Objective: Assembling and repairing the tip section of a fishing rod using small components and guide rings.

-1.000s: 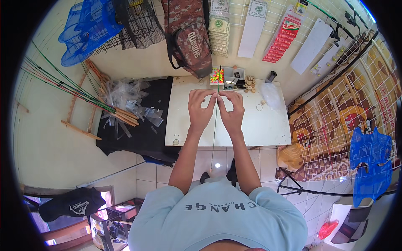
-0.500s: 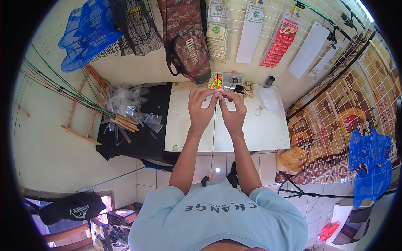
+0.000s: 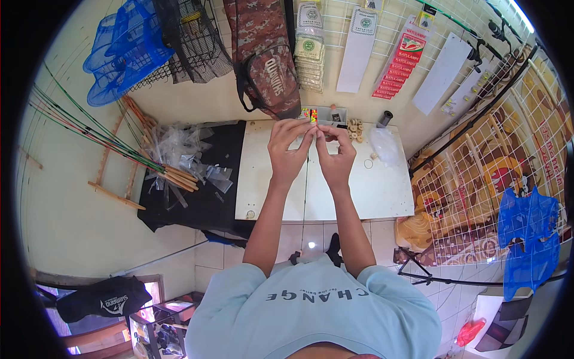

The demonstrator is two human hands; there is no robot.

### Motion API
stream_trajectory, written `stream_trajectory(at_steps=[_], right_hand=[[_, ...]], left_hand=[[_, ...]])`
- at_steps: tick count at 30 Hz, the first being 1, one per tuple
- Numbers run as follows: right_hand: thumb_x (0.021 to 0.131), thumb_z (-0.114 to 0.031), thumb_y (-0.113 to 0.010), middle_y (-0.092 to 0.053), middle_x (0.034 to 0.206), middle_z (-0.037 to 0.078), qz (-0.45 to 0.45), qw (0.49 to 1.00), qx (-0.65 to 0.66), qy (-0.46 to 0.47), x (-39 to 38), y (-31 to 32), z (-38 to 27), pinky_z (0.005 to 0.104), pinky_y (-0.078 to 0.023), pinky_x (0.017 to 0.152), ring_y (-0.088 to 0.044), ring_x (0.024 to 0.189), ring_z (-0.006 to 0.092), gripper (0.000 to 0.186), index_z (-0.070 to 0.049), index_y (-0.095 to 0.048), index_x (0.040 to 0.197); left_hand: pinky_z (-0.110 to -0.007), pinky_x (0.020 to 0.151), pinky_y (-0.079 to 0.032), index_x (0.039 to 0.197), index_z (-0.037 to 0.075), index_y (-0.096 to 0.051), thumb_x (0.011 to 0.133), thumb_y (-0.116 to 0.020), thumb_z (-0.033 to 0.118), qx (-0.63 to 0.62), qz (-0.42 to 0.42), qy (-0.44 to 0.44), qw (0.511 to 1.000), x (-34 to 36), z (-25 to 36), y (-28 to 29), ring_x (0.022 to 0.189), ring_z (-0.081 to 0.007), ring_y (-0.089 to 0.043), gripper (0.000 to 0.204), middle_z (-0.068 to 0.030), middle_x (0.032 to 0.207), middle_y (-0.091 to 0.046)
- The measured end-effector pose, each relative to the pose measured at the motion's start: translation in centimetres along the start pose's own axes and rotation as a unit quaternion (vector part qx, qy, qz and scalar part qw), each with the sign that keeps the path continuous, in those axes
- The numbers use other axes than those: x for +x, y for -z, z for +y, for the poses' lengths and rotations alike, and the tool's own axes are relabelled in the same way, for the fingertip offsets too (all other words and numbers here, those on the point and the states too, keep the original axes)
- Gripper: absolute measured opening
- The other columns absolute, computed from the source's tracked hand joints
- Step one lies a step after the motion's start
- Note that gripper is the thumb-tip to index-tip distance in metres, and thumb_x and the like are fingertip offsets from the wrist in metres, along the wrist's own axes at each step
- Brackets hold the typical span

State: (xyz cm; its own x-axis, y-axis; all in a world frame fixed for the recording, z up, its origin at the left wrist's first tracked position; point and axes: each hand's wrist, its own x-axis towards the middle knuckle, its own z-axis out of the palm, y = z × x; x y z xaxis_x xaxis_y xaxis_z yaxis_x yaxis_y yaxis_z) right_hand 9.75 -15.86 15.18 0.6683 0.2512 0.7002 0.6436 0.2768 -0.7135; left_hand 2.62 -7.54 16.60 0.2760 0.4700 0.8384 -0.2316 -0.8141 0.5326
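Both my hands are raised over the white table, fingertips pinched close together. My left hand (image 3: 288, 151) is closed, thumb and index finger pinching near the upper end of a thin dark rod (image 3: 307, 179). The rod hangs down between my forearms past the table's front edge, like a slim fishing rod. My right hand (image 3: 336, 160) is also closed, its thumb and index finger beside the left fingertips. Whatever lies in the right pinch is too small to make out. Just behind the fingers stands a grey compartment box (image 3: 324, 113) with bright coloured small pieces, partly hidden.
On the white table (image 3: 371, 191) lie cork-like rings (image 3: 356, 129), a clear plastic bag (image 3: 385, 143) and a dark cylinder (image 3: 385, 117). Plastic packets (image 3: 179, 149) and wooden-handled rods (image 3: 179, 175) rest on black cloth at left. A camouflage rod bag (image 3: 263, 60) hangs behind.
My right hand has shifted slightly to the right, and its fingertips have parted a little from the left ones. The left hand keeps nearly the same place.
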Motion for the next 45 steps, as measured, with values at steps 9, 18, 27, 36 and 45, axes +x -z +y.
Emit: stream_trajectory(at_steps=[9,18,27,36,45], right_hand=[[0.079,-0.002,-0.070,-0.066,0.086,0.006,-0.011,0.999,0.009,0.029,1.4,0.3,-0.3,0.0274,-0.045,0.066,-0.055,0.074,0.0156,0.015,-0.005,-0.068,0.094],[0.078,-0.003,-0.071,-0.065,0.082,0.005,0.004,1.000,0.027,0.007,1.8,0.0,-0.5,0.0260,-0.045,0.065,-0.055,0.073,0.0141,0.012,-0.003,-0.067,0.089],[0.081,-0.001,-0.068,-0.063,0.085,0.004,0.014,0.988,0.140,-0.072,2.4,-0.5,-0.4,0.0223,-0.044,0.068,-0.054,0.074,0.0083,0.011,0.000,-0.067,0.092],[0.082,-0.002,-0.068,-0.066,0.087,0.005,0.007,0.992,0.118,-0.043,2.7,-0.6,-0.6,0.0224,-0.045,0.068,-0.056,0.074,0.0082,0.012,0.000,-0.067,0.094],[0.086,-0.005,-0.067,-0.065,0.087,0.005,-0.012,0.974,0.174,-0.144,3.1,-0.6,-0.8,0.0212,-0.046,0.070,-0.058,0.076,0.0069,0.013,0.005,-0.066,0.094]], left_hand=[[-0.031,0.076,-0.048,0.091,0.009,-0.073,0.071,-0.074,-0.001,0.038,0.016,-0.030,0.999,1.2,0.6,-0.1,0.089,-0.0216,-0.058,0.023,-0.0045,0.095,-0.068],[-0.024,0.068,-0.046,0.112,0.003,-0.064,0.074,-0.075,-0.001,-0.055,0.026,0.026,0.998,1.2,-0.3,-0.6,0.077,-0.0127,-0.057,0.039,-0.0073,0.091,-0.068],[-0.026,0.065,-0.046,0.112,0.005,-0.067,0.078,-0.072,0.002,-0.030,-0.002,0.003,1.000,1.7,-0.2,-1.0,0.079,-0.0152,-0.056,0.034,-0.0066,0.089,-0.067],[-0.027,0.065,-0.046,0.103,0.005,-0.070,0.075,-0.071,-0.003,-0.055,-0.004,0.018,0.998,2.1,-0.3,-0.9,0.080,-0.0182,-0.056,0.029,-0.0059,0.089,-0.068],[-0.026,0.063,-0.046,0.100,0.006,-0.071,0.076,-0.071,-0.002,-0.073,0.001,0.016,0.997,2.3,-0.5,-1.1,0.080,-0.0173,-0.057,0.026,-0.0051,0.091,-0.069]])
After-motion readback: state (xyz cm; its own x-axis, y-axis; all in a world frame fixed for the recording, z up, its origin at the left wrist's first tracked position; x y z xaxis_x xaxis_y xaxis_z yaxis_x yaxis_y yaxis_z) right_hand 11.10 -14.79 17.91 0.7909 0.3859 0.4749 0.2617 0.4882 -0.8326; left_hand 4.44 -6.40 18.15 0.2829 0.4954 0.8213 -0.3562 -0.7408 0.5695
